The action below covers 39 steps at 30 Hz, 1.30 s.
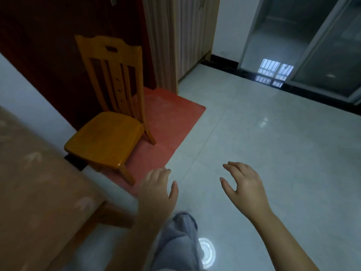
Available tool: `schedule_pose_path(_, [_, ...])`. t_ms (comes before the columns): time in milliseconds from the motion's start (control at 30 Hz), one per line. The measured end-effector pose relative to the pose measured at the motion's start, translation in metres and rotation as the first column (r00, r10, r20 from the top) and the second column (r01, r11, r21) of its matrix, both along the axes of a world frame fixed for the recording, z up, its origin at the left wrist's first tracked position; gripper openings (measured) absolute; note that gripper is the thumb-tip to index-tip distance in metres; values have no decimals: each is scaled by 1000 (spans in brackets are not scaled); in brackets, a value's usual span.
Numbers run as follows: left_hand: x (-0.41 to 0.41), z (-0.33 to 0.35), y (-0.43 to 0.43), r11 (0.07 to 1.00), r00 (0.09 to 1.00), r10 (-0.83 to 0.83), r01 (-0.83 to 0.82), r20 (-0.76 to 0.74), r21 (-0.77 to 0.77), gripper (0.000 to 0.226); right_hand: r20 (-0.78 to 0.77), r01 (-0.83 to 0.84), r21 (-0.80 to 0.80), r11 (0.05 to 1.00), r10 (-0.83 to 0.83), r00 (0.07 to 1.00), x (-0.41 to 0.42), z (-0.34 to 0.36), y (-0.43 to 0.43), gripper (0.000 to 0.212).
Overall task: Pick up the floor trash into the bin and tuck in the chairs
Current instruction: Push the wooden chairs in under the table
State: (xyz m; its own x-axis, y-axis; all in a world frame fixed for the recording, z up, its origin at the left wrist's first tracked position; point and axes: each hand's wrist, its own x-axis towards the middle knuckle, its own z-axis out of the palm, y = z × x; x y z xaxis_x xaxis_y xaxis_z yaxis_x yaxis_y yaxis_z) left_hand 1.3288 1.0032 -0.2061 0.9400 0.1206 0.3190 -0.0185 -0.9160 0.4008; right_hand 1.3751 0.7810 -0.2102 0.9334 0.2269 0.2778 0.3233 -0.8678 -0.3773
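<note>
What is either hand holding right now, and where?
Nothing. The left hand and right hand hang open above the floor, short of the chair.

Dim, bluish, slightly blurred. Glares on the floor (pixel 254 153) right of the chair (pixel 109 132) and nearer than it. Bows at edges.

The chair (pixel 109 122) stands on the mat (pixel 172 122) ahead to my left, with the door (pixel 48 55) behind it. The table (pixel 39 192) is at my left, before the chair's seat. Glass doors (pixel 322 55) stand far right.

Wooden chair (pixel 109 122) on red mat (pixel 166 122), both hands (pixel 156 188) empty
</note>
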Motion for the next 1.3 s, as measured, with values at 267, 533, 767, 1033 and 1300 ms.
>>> schedule_pose_path(267, [216, 25, 57, 998, 998, -45, 47, 39, -36, 37, 20, -43, -18, 999, 43, 999, 207, 36, 69, 42])
schedule_pose_path(533, [361, 21, 98, 996, 996, 60, -63, -61, -59, 39, -2, -123, -1, 992, 123, 992, 363, 19, 111, 41])
schedule_pose_path(767, [507, 20, 137, 954, 957, 287, -289, -36, -82, 46, -44, -348, 2, 938, 348, 937, 563, 9, 156, 36])
schedule_pose_path(1033, [614, 44, 183, 798, 809, 587, -587, -47, -140, 46, 7, -662, 3, 749, 662, 749, 730, 43, 245, 42])
schedule_pose_path(1300, [690, 34, 264, 589, 621, 780, -769, -73, -250, 35, -64, -889, -2, 458, 887, 457, 819, 36, 377, 45])
